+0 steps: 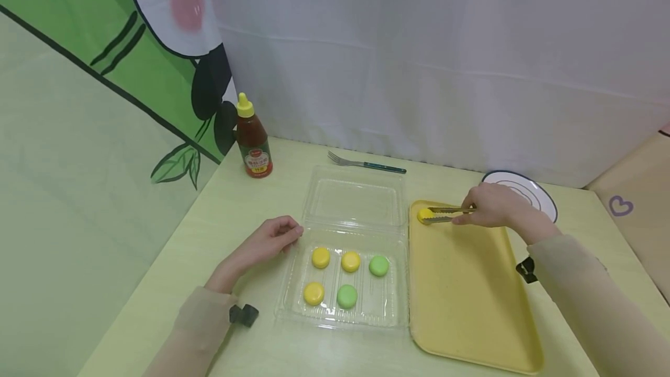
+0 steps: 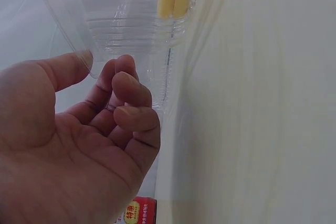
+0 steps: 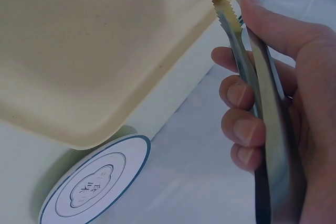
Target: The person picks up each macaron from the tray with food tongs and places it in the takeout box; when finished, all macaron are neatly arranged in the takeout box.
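Note:
My right hand (image 1: 492, 205) grips metal tongs (image 3: 268, 129) with serrated tips. Between those tips sits a yellow macaron (image 1: 426, 216), at the far left corner of the yellow tray (image 1: 471, 295). To the left, a clear plastic container (image 1: 374, 305) lies with its lid (image 1: 356, 196) folded back. Inside its base are three yellow macarons (image 1: 350, 261) and two green ones (image 1: 378, 266). Loosely curled, my left hand (image 1: 269, 240) rests by the container's left edge near the hinge; its thumb tip overlaps the plastic rim in the left wrist view.
A sauce bottle with a yellow cap (image 1: 255, 144) stands at the back left. Behind the lid lies a fork (image 1: 366, 164) with a dark green handle. A white plate (image 1: 541, 196) with a dark rim sits behind the tray, partly covered by my right hand.

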{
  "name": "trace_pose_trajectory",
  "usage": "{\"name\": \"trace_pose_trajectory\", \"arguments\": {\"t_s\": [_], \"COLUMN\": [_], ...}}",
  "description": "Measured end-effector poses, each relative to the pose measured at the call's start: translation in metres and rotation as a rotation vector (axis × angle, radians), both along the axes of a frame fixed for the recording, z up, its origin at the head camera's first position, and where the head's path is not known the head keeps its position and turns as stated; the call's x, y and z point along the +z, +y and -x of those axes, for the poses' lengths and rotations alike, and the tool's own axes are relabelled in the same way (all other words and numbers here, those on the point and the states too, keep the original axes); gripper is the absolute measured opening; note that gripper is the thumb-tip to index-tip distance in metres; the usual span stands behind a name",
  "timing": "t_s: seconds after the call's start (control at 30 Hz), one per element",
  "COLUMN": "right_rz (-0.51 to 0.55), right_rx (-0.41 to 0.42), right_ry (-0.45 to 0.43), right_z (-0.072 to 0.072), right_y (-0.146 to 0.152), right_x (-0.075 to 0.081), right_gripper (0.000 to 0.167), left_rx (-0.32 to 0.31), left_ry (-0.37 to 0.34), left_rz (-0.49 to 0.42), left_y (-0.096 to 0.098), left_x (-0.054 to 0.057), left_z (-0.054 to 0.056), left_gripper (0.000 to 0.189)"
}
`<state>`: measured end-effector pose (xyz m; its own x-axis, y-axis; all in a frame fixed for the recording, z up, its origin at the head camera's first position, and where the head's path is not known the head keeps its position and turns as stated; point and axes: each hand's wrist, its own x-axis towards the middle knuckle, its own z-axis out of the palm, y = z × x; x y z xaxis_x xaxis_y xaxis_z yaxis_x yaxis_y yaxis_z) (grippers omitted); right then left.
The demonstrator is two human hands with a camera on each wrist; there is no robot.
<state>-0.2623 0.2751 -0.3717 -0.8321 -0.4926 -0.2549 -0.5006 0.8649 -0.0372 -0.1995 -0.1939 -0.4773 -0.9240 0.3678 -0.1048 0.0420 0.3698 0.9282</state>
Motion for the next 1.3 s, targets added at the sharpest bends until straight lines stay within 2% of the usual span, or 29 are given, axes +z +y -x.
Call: {"name": "trace_pose_trajectory", "arguments": {"t_s": [0.33, 0.6, 0.8, 0.93, 1.03, 1.17, 1.3], "right_rz": [0.008, -0.003, -0.016, 0.021, 0.037, 0.017, -0.014], "right_rx": [0.010, 0.032, 0.078, 0.082, 0.068, 0.046, 0.028], "right_ry": [0.007, 0.010, 0.071, 0.081, 0.077, 0.073, 0.077], "right_z": [-0.001, -0.004, -0.008, -0.011, -0.015, -0.020, -0.023], "right_y": [0.003, 0.007, 0.011, 0.011, 0.009, 0.006, 0.003], "right_x": [0.005, 0.018, 0.026, 0.031, 0.036, 0.043, 0.048], "right_gripper": [0.030, 0.034, 0.032, 0.045, 0.050, 0.048, 0.031], "left_rx": [-0.002, -0.001, -0.009, -0.011, -0.012, -0.013, -0.012], "left_ry": [0.012, 0.004, 0.011, 0.015, 0.017, 0.018, 0.017], "left_rz": [0.007, 0.004, 0.005, 0.009, 0.010, 0.010, 0.010], "left_y": [0.001, 0.002, 0.003, 0.002, 0.002, 0.002, 0.002], "left_x": [0.001, 0.000, -0.001, -0.001, 0.000, -0.001, -0.001], "left_z": [0.000, 0.001, 0.002, 0.002, 0.001, 0.001, 0.001], "left_gripper": [0.025, 0.026, 0.026, 0.026, 0.026, 0.026, 0.026]}}
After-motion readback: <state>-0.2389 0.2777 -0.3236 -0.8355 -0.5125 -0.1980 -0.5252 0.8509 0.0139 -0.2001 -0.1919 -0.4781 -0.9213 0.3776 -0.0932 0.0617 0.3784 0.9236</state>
